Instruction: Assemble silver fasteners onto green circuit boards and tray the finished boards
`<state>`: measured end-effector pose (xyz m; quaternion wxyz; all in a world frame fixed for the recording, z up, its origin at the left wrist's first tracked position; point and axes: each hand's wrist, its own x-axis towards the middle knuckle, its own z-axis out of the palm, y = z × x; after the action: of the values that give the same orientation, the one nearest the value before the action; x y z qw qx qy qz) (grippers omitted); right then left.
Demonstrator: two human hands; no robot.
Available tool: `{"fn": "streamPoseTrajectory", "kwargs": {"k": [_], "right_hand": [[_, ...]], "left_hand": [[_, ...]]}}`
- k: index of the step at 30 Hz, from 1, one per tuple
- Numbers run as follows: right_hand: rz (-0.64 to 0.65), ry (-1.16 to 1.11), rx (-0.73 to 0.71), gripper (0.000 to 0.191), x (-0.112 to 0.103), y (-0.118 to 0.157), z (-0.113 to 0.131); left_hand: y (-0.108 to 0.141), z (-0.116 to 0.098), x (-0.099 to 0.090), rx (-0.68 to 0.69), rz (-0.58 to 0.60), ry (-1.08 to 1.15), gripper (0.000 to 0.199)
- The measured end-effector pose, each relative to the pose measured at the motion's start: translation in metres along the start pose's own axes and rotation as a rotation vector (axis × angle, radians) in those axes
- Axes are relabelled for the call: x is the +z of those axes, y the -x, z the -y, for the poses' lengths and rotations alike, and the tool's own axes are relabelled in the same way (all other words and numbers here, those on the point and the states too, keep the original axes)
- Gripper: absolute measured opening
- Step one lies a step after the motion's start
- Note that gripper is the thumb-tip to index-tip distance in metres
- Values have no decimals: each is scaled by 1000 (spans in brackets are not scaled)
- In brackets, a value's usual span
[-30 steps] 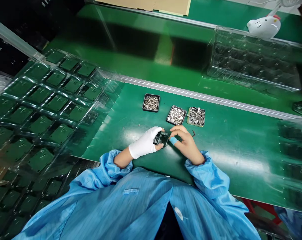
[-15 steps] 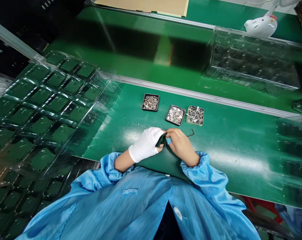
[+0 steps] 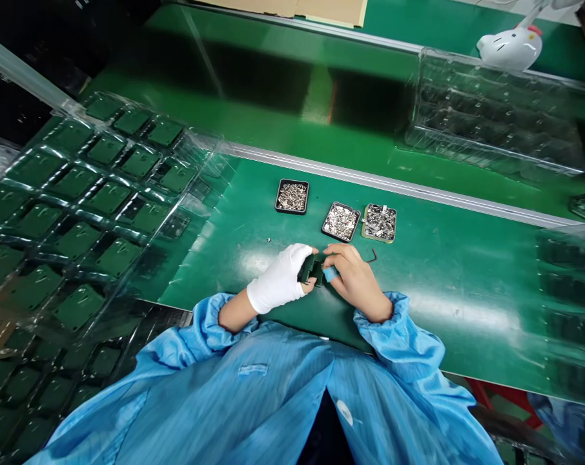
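My left hand (image 3: 283, 276), in a white glove with bare fingertips, grips a small dark green part (image 3: 312, 270) above the green table. Close against the part's right side is my right hand (image 3: 353, 274), bare with a blue wrap on one finger. Its fingers are bent together at the part's edge; anything between them is too small to make out. Beyond the hands sit three small trays of metal pieces: a left tray (image 3: 292, 196), a middle tray (image 3: 341, 221) and a right tray (image 3: 379, 223). A hex key (image 3: 372, 256) lies just right of my right hand.
Clear plastic trays (image 3: 109, 197) with green plates stand at the left. An upturned clear tray (image 3: 496, 116) is at the back right, near a white lamp base (image 3: 510, 48). More clear trays (image 3: 571, 303) lie at the right edge. A tiny metal piece (image 3: 269, 239) lies left of my hands.
My right hand has moved slightly right, and its fingers have shifted at the part's edge. The green part has turned a little in my left hand, showing more of its face.
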<state>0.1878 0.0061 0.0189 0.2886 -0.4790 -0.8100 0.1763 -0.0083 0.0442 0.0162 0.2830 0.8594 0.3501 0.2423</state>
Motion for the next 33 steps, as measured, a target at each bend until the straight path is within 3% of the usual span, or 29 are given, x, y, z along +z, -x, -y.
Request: {"fn": "streamPoseTrajectory", "kwargs": {"k": [11,21,30,33], "right_hand": [[105,2,-2,30,0,0,1],[118,-48,30,31,-1,0,2],[85,-121,144,22,5,-1,3],[26,-149,203,20,9,2,5]], "left_hand": [[0,0,1,35,68,-153,37],[-1,-2,-2,-51,84,29,35],[6,1,4,13,23,-119,39],[6,4,2,31,21,-34,46]]}}
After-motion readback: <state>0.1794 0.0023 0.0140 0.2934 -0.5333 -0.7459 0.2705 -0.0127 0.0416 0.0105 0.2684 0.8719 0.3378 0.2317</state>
